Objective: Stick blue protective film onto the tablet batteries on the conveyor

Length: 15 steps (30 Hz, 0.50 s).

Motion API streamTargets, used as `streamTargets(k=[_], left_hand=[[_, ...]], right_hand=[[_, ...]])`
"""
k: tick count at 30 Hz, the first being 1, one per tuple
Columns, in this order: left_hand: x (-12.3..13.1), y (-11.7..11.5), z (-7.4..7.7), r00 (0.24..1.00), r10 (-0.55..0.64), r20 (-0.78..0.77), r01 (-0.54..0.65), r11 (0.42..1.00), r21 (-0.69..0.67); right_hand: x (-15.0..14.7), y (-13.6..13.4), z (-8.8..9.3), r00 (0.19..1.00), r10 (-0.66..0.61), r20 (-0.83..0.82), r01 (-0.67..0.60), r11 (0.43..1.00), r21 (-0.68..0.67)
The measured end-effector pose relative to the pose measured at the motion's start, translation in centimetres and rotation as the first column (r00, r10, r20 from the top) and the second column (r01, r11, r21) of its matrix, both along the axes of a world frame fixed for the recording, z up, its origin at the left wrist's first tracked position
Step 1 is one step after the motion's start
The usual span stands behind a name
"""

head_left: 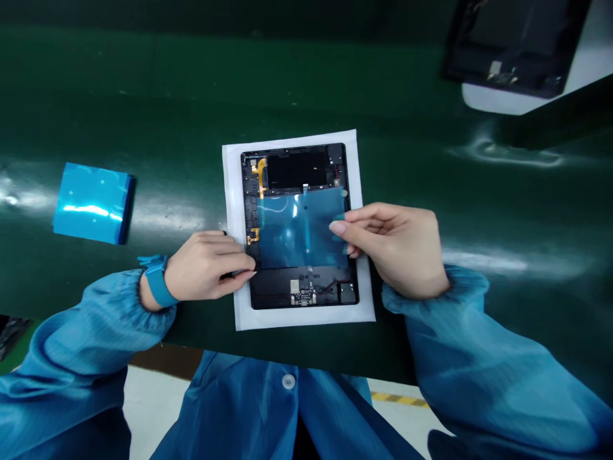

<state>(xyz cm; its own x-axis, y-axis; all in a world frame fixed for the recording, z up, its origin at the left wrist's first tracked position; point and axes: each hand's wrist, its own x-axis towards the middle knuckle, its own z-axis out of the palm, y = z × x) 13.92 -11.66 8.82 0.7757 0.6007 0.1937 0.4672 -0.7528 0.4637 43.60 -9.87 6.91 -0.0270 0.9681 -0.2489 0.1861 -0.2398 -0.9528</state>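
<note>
An opened black tablet body (299,291) lies on a white sheet (230,191) on the green belt. A blue translucent film (297,230) covers its middle. My right hand (397,249) pinches the film's right edge between thumb and fingers. Closed in a pinch, my left hand (211,265) presses at the tablet's lower left edge beside the film's corner; what it grips there is too small to make out. A blue strap (158,281) wraps my left wrist.
A stack of blue film pieces (93,203) lies on the green conveyor surface (143,96) at the left. Another dark tablet body on a white sheet (514,48) sits at the far right. The belt's near edge runs just below my hands.
</note>
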Motion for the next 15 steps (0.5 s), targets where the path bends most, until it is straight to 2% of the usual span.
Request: streamTargets(k=[3, 6, 10, 13, 15], left_hand=[[0.2, 0.2, 0.2, 0.999, 0.052, 0.009, -0.052, 0.998, 0.018], [0.6, 0.8, 0.6, 0.990, 0.100, -0.099, -0.085, 0.985, 0.151], [1.4, 2.0, 0.9, 0.938, 0.141, -0.318, -0.040, 0.952, 0.303], [2.5, 2.6, 0.8, 0.911, 0.133, -0.390, -0.004, 0.949, 0.316], [3.7, 3.0, 0.7, 0.897, 0.102, -0.430, 0.031, 0.957, 0.290]], right_hand=[[0.0, 0.1, -0.1, 0.999, 0.015, -0.033, -0.014, 1.000, 0.024], [-0.1, 0.5, -0.7, 0.996, 0.008, -0.085, -0.003, 0.998, 0.059], [-0.7, 1.1, -2.0, 0.980, -0.107, -0.165, 0.128, 0.984, 0.123], [-1.4, 1.5, -2.5, 0.962, -0.180, -0.206, 0.216, 0.962, 0.167], [-1.9, 1.7, -2.5, 0.958, -0.185, -0.222, 0.229, 0.954, 0.194]])
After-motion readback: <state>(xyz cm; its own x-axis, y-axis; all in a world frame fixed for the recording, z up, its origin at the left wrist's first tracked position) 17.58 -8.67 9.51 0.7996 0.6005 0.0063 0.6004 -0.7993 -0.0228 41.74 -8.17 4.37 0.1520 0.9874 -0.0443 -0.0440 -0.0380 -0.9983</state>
